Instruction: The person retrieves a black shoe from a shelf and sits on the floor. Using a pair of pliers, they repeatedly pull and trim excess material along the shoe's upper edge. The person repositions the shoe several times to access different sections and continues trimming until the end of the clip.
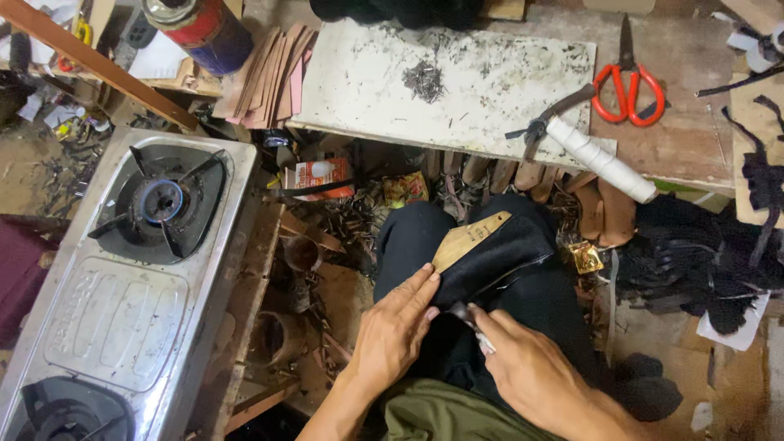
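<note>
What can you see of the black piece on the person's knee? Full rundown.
The black piece looks like a flat, soft sheet, leather or fabric by its dull surface. It lies tilted over the knee with a tan pattern card on its upper left part. Its lower edge shows a thin pale line. The left hand presses its lower left corner. The right hand holds a small tool at its bottom edge; the tool's kind is unclear.

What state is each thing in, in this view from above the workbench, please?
Left hand: pressing flat on the black piece.
Right hand: gripping a small blade.
Black piece: folded over the knee, tan template on top.
Scissors: closed, lying on the bench.
Gas stove: unlit.
White board: stained, scraps on it.
</note>
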